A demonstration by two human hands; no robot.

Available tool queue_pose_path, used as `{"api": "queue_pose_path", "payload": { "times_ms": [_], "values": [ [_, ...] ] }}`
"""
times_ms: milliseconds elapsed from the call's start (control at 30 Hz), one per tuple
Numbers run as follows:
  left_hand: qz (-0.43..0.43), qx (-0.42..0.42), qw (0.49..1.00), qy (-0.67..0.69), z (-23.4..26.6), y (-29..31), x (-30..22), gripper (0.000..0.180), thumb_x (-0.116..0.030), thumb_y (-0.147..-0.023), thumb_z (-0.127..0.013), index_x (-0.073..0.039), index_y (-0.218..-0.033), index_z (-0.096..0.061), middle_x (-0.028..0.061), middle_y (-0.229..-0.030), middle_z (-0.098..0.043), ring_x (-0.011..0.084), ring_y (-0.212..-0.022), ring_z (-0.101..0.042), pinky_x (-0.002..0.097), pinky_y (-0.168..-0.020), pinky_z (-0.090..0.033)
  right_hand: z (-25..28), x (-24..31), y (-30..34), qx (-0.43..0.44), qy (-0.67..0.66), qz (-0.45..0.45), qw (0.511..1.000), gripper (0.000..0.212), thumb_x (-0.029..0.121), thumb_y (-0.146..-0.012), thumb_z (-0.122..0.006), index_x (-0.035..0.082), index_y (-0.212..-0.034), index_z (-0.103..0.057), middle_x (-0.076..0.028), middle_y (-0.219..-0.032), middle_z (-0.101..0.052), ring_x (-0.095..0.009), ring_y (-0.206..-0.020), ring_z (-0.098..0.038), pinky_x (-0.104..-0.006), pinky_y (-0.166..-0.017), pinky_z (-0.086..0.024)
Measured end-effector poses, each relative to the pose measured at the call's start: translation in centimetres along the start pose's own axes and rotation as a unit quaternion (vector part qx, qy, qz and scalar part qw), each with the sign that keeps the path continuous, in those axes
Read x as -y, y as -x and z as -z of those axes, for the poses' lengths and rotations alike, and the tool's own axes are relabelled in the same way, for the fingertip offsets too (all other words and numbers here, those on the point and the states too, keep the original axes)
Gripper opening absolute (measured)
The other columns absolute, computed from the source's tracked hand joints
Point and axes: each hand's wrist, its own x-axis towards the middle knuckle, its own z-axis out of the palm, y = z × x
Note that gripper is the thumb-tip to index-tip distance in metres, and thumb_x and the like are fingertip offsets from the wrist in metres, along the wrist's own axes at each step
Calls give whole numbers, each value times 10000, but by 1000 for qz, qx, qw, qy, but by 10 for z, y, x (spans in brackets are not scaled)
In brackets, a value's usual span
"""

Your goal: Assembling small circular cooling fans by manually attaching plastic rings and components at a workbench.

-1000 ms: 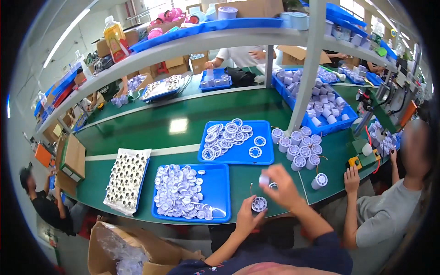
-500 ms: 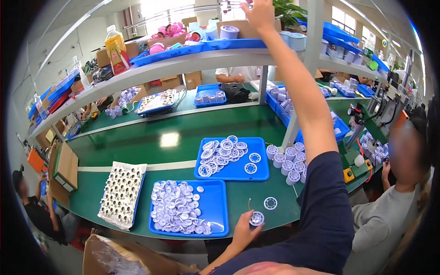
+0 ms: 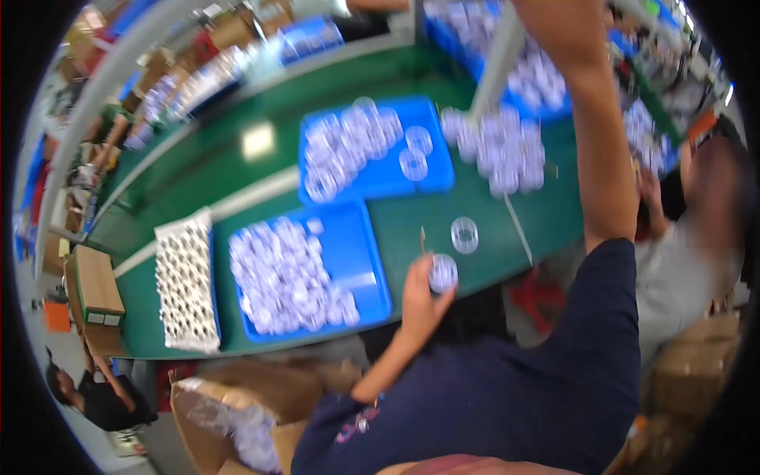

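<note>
My left hand (image 3: 419, 299) is shut on a small clear round container (image 3: 442, 273), held just above the green table's (image 3: 475, 202) near edge. Another such container (image 3: 465, 234) lies alone on the table just beyond it. To the left is a blue tray (image 3: 354, 255) full of the same containers. My right arm (image 3: 595, 150) is raised straight up. Only the heel of my right hand (image 3: 558, 24) shows at the picture's top edge, and its fingers are cut off.
A second blue tray (image 3: 385, 180) with containers lies farther back, beside a loose cluster (image 3: 503, 146) and a metal post (image 3: 497, 67). A white holed tray (image 3: 186, 285) sits at left. An open carton (image 3: 229, 412) stands below. A person (image 3: 697, 237) works at right, another (image 3: 87, 392) lower left.
My right hand left the container and rose overhead, now passing the top edge. The view has tilted down and closer to the table. My left hand keeps its container.
</note>
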Motion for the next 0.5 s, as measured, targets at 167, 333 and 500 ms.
{"api": "queue_pose_path", "payload": {
  "times_ms": [167,333,500],
  "values": [
    [9,-1,1000,-17,-9,-15,0,767,-97,-811,-912,27,-1467,-535,244,-1305,-635,443,-1173,-638,492,-1001,-529,4,18,217,88,13,-237,967,120,113,-947,-793,36,-1037,-774,-64,-940,-759,-153,-726,-680,-298,-659,-537],
    [17,-1,1000,-21,-7,-5,-2,775,-109,-802,-926,22,-1460,-540,244,-1338,-623,425,-1199,-642,479,-1006,-538,-9,38,375,224,111,-379,891,437,139,-899,-822,7,-1292,-684,-176,-1329,-654,-399,-1226,-610,-456,-1061,-501],
    [3,-14,1000,-26,-10,7,-2,825,-144,-793,-916,22,-1493,-512,247,-1368,-628,447,-1242,-624,509,-1050,-513,-24,55,350,202,26,-332,921,259,-7,-895,-757,22,-1152,-750,-145,-1171,-712,-349,-1043,-694,-444,-864,-568]
  ]
}}
